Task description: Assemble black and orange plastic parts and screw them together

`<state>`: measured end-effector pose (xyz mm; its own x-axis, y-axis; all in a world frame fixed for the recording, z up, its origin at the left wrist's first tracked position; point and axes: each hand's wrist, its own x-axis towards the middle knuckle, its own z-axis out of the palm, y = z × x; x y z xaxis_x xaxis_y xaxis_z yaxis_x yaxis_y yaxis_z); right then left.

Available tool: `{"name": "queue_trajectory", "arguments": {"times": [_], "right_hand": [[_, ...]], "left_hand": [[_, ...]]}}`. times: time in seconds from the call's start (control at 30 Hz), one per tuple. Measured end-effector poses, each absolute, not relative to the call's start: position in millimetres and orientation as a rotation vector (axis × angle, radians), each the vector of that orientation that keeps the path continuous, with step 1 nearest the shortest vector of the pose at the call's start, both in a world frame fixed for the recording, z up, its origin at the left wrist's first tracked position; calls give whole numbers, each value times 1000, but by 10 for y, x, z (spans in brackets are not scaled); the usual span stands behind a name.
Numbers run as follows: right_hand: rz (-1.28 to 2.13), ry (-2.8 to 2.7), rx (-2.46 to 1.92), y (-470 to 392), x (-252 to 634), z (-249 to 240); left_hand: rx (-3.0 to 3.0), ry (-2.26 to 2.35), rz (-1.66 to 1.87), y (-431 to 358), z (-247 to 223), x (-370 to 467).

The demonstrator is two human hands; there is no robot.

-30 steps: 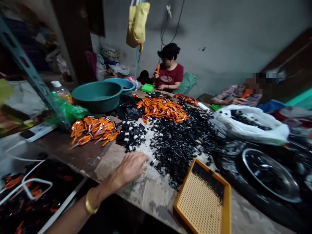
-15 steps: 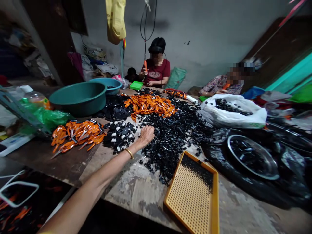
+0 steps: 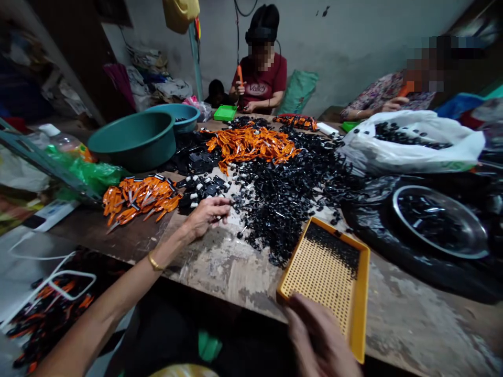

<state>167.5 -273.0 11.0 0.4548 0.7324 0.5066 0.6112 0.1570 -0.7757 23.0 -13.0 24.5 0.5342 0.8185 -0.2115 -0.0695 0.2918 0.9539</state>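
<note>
Centrally: one left hand (image 3: 209,215), fingers curled, grip unclear, near loose black parts (image 3: 281,201). Lower down: one right hand (image 3: 324,337), blurred, finger state unclear, by the near end of a yellow tray (image 3: 366,293) beside those parts.

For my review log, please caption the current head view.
Left hand beside heaped black parts, right hand at the yellow perforated tray.

We see the right hand (image 3: 320,335) blurred and cut off by the bottom edge, its fingertips perhaps hiding part of the yellow tray (image 3: 322,272); the yellow bag (image 3: 181,14) loses its top.
</note>
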Motion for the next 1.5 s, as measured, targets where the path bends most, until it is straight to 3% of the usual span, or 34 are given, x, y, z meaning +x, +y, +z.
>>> {"name": "queue_trajectory", "arguments": {"times": [0.27, 0.53, 0.93, 1.13, 1.5], "right_hand": [[-76, -1305, -1920, -1728, 1609, -376], [-152, -1422, -2214, -1589, 1682, -484], [-262, -1740, -2009, -1163, 1581, -355], [-214, -1746, -1678, -1381, 1576, -273], [-48, -1929, -1863, -1212, 1567, -393]], "left_hand": [[1167, 900, 305, -542, -8, -518], [1170, 858, 221, -647, -251, -632], [1042, 796, 290, -639, -270, -649], [1049, 787, 262, -596, -273, -646], [1174, 892, 239, -633, -178, -604]]}}
